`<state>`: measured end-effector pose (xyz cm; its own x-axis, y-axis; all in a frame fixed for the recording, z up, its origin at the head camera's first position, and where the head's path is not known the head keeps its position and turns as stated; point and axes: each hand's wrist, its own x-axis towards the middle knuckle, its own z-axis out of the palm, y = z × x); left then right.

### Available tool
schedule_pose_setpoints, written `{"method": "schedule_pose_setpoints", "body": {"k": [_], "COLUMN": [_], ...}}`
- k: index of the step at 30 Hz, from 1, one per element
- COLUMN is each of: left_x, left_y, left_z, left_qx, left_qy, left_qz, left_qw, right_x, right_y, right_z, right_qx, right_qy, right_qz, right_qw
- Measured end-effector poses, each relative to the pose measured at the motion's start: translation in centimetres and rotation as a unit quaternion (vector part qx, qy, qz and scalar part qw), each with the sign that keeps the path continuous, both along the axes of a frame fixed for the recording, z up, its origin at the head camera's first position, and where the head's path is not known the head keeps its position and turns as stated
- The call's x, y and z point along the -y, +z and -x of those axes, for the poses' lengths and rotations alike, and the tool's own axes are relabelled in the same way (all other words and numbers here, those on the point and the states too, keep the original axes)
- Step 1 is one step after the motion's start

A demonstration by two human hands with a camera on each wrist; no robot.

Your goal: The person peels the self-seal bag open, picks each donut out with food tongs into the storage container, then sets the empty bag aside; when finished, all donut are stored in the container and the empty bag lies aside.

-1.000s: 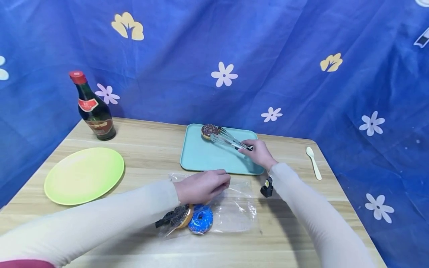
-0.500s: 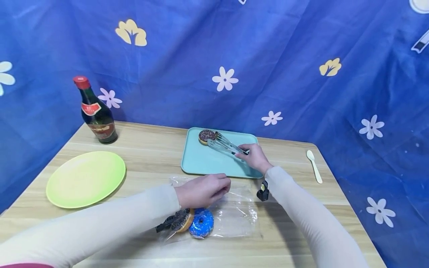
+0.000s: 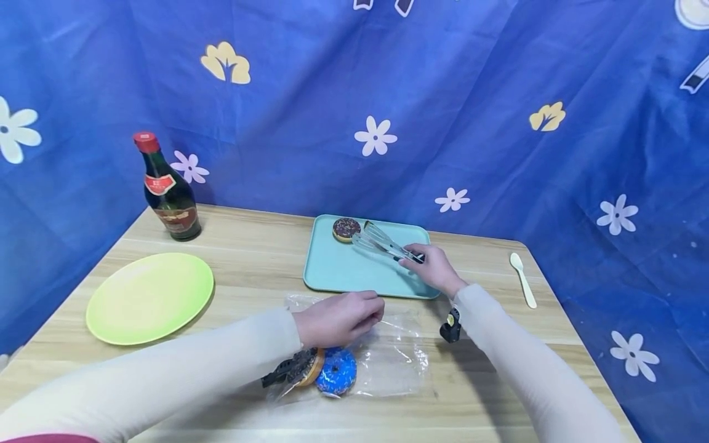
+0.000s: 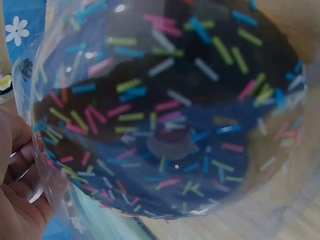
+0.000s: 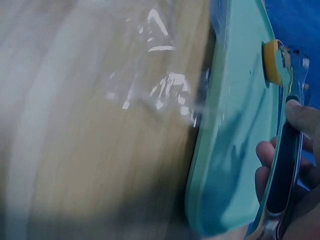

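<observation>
My right hand [image 3: 433, 266] grips metal serving tongs [image 3: 384, 244] with black grip panels, thumb along one side in the right wrist view. The tong ends are parted, close to the right edge of a chocolate doughnut [image 3: 346, 229] with sprinkles. That doughnut lies at the back left of a turquoise tray [image 3: 338, 271]. My left hand [image 3: 344, 317] pinches the upper edge of a clear plastic bag [image 3: 390, 363], fingers curled. Inside the bag are a blue doughnut [image 3: 336, 372] and a dark sprinkled one [image 4: 165, 115], partly hidden by the left wrist strap in the head view.
A green plate [image 3: 149, 298] lies on the left of the wooden table, with a dark red-capped bottle [image 3: 173, 200] behind it. Near the right edge is a pale spoon [image 3: 523, 280]. A blue patterned cloth [image 3: 310, 111] hangs behind the table.
The head view has shifted slightly. My right hand and the tongs have moved a little to the right relative to the chocolate doughnut. My left hand keeps its hold on the bag.
</observation>
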<state>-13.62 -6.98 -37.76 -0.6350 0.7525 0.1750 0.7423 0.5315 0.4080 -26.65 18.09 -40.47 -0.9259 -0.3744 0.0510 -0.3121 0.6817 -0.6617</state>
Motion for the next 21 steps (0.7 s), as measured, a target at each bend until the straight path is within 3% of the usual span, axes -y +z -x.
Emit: {"method": "schedule_pose_setpoints", "body": {"k": [9,21], "left_x": [0.2,0.2], "left_y": [0.1,0.1], "left_z": [0.0,0.1], "left_qx": [0.005,0.001], "left_qy": [0.008,0.01], "left_qz": [-0.012,-0.016], "left_qw": [0.9999,0.9998], "right_x": [-4.5,-12.2], "right_y": [1.6,3.0], "right_z": [-2.9,-8.0], "right_qx": [-0.023,-0.002], "right_qy": [0.014,0.034], "right_qz": [0.017,0.022], "right_qw": [0.9995,0.9992]}}
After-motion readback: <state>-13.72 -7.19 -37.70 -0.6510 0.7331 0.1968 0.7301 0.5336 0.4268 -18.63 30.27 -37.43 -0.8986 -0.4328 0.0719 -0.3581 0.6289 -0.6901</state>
